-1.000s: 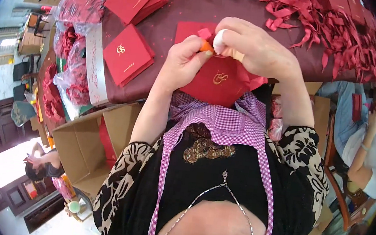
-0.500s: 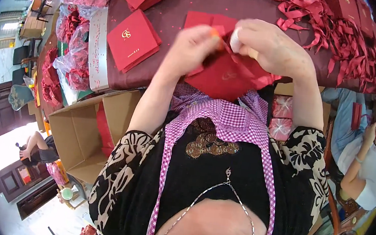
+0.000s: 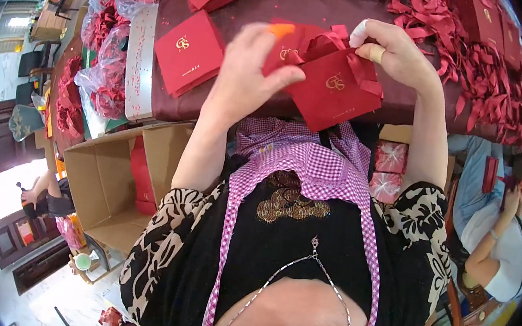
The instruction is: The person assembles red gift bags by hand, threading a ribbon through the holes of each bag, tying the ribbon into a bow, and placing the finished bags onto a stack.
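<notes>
One head-worn fisheye, left of a pair, looks steeply down past the wearer's chest, near enough that left hand and right hand fill the upper middle, table across top, edges bending rimward.

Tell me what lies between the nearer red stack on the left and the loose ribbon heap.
In the head view: the left hand, part of another red piece, the ribboned red bag and the right hand.
</notes>
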Demonstrator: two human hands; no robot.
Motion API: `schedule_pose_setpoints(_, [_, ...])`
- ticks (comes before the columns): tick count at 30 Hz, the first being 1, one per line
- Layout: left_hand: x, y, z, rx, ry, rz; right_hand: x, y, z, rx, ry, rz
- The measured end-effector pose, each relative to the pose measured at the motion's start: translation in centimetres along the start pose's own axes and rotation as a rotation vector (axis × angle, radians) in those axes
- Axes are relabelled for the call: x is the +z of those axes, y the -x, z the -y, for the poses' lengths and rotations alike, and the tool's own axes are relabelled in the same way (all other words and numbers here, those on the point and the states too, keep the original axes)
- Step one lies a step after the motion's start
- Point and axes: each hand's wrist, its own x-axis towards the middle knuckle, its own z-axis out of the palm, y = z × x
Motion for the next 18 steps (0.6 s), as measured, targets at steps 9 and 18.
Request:
schedule_pose_setpoints(9, [0.6,1.4,2.1,-0.553,0.701,0.287,-0.2,-0.8,0.1,0.011,0.003,0.072])
schedule_pose_setpoints(18, [0.6,0.4,3.6,-0.567,1.625,-0.226,-0.1,-0.8,-0.4,0.041,0.0,0.089])
